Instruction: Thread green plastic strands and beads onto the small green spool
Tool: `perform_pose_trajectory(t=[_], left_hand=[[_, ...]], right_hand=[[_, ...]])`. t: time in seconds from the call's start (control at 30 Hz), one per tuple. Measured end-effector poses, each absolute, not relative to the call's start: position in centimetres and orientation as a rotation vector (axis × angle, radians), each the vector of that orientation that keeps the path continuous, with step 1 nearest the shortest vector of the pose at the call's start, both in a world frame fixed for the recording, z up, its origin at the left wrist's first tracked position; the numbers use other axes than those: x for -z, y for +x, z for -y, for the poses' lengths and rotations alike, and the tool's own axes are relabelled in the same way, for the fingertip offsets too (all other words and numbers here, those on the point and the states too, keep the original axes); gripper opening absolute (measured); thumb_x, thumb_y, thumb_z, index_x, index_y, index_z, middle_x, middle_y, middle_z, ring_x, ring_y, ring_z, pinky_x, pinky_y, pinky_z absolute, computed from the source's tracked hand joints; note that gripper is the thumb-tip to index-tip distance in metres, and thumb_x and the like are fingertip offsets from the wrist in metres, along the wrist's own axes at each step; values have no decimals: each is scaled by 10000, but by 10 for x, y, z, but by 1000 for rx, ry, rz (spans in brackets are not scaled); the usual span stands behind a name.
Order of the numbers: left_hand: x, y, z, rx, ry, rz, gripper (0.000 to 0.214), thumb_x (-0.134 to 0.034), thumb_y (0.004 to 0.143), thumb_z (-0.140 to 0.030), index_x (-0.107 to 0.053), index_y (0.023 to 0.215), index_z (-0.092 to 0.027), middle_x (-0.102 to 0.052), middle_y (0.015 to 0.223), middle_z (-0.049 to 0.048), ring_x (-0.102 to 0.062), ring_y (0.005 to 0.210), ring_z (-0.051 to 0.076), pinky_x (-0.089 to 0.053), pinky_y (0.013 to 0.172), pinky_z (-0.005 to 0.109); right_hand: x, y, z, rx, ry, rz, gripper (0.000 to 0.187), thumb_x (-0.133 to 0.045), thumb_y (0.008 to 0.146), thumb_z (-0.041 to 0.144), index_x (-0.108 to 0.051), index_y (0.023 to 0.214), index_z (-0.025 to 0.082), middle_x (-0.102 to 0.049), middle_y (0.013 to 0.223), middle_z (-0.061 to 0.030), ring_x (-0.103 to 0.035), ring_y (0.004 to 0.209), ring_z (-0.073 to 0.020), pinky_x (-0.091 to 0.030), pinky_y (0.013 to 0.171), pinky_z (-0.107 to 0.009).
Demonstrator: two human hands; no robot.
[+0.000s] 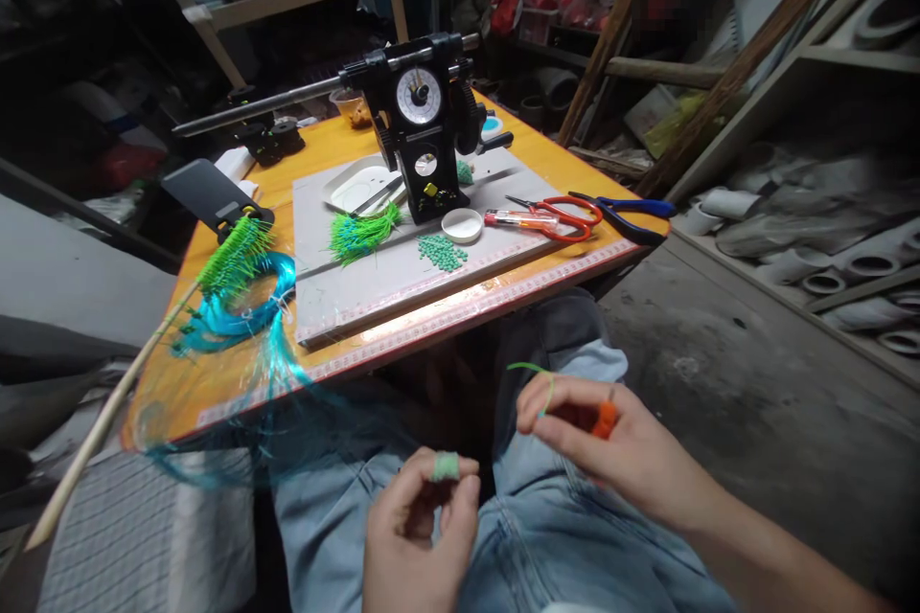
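Head view, lower middle of the frame: my left hand (421,527) was closed in a pinch, thumb and fingertips gripping a small pale green roll (446,466) just above my jeans (532,536). My right hand (610,450), a little higher and to the right, was curled narrow; its thumb and forefinger nipped a thin green strand (536,372) that arched up and left from the fingertips, and a small orange piece (606,419) sat tucked among the other fingers (I could not tell what it was). The two hands were near each other but not touching.

Above them, across the middle of the frame, stood the orange table (216,383) with a grey board (374,283) lying on it. On the board, towards the upper centre, was a black winding machine (424,139) with a round dial. Just in front of it lay a green fibre tuft (359,235), a heap of green beads (442,252) and a white cap (462,225). Right of these lay red scissors (567,215) and, beside them, blue-handled pliers (629,211). At the table's left edge a coil of blue and green fibres (241,292) hung over the side, with a wooden stick (107,421) slanting to the lower left.
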State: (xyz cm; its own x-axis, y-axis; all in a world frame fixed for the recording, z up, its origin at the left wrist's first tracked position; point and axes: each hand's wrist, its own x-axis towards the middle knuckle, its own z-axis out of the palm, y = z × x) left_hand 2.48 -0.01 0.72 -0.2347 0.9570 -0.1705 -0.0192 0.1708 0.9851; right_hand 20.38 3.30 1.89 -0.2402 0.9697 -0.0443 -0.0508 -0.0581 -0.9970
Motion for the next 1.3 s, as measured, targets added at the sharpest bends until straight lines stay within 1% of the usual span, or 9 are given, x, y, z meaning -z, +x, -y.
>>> perform_pose_trajectory(t=[0.07, 0.13, 0.17, 0.3, 0.47, 0.57, 0.8, 0.93, 1.3], left_hand=[[-12, 32, -4, -1299, 779, -1478, 79, -783, 588, -179, -759, 647, -226, -702, 649, 18, -634, 611, 137, -493, 581, 180], [-16, 38, -8, -1317, 712, -1433, 89, -814, 563, -198, -760, 631, -214, -685, 611, 10, -590, 556, 120, -470, 535, 179], [-16, 41, -10, -1322, 702, -1398, 95, -826, 557, -205, -758, 623, -212, -657, 578, -3, -547, 516, 103, -443, 496, 172], [-16, 48, -15, -1348, 675, -1266, 106, -850, 582, -249, -762, 637, -223, -572, 515, -45, -437, 466, 59, -373, 446, 134], [-16, 56, -13, -1367, 674, -1243, 140, -843, 622, -328, -753, 672, -233, -650, 586, -33, -513, 549, 67, -418, 526, 109], [-16, 58, -13, -1390, 692, -1189, 133, -798, 700, -312, -700, 691, -224, -619, 640, -44, -525, 602, 71, -430, 581, 108], [-6, 55, -20, -1452, 971, -969, 170, -608, 867, -218, -533, 715, -205, -484, 733, -23, -477, 689, 115, -431, 670, 165], [-7, 55, -20, -1391, 996, -933, 151, -558, 892, -227, -522, 747, -213, -480, 773, -10, -480, 733, 137, -433, 718, 203], [-12, 53, -19, -1338, 1028, -953, 162, -500, 910, -226, -503, 748, -210, -460, 769, 4, -468, 726, 159, -433, 712, 249]], right_hand=[[-12, 197, -33, -1582, -1093, 964, 177, -677, 830, 369, -677, 850, 193, -656, 757, -10, -409, 375, -27, -296, 334, -166], [-8, 190, -32, -1702, -1048, 727, 236, -726, 781, 394, -660, 867, 185, -652, 740, -2, -237, 302, 26, -134, 286, -146], [-8, 186, -31, -1737, -1018, 651, 247, -755, 755, 382, -656, 860, 182, -656, 752, -2, -213, 303, 39, -108, 288, -139], [-13, 179, -29, -1838, -905, 497, 210, -804, 717, 288, -662, 835, 189, -634, 797, 23, -205, 338, 55, -89, 305, -125], [-12, 176, -28, -1894, -795, 393, 150, -780, 755, 254, -654, 795, 183, -549, 711, 60, -171, 376, 37, -89, 317, -129], [-9, 174, -27, -1895, -761, 401, 133, -749, 791, 245, -636, 780, 176, -591, 782, 42, -175, 387, 31, -82, 317, -134], [-10, 170, -26, -1907, -757, 431, 127, -721, 818, 211, -598, 827, 177, -593, 794, 50, -179, 377, 42, -93, 317, -117], [-13, 170, -26, -1937, -750, 459, 123, -698, 838, 227, -587, 873, 190, -589, 795, 48, -187, 366, 50, -91, 314, -105], [-14, 171, -26, -1924, -781, 568, 150, -684, 850, 265, -573, 921, 193, -577, 793, 43, -197, 351, 58, -117, 304, -93]])
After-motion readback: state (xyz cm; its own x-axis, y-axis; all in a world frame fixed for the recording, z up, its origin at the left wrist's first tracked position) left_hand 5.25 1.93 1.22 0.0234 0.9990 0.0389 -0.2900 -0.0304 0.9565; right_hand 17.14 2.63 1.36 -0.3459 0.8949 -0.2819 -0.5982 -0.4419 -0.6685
